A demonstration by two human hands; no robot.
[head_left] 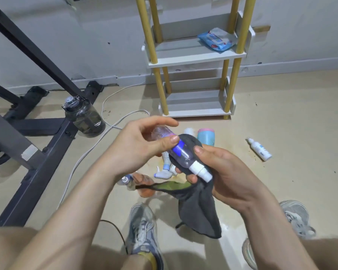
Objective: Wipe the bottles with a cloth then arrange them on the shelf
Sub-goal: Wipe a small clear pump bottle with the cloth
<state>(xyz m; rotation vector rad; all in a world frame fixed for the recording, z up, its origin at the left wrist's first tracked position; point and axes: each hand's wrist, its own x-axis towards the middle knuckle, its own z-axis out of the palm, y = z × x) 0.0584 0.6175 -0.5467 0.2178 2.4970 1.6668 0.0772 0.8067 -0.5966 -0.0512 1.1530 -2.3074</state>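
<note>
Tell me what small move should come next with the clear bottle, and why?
Probably turn the clear bottle with the left hand, so the dark cloth in the right hand rubs the side now bare; cloth lies only under it.

I count one clear spray bottle [180,152], about six more bottles [260,150] on the floor [291,191], one dark cloth [201,217], one shelf unit [197,60], one wipes pack [216,38], one water jug [84,117], two sneakers [142,227].

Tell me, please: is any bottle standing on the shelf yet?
No, the only thing on the visible boards of the shelf is a blue packet.
</note>
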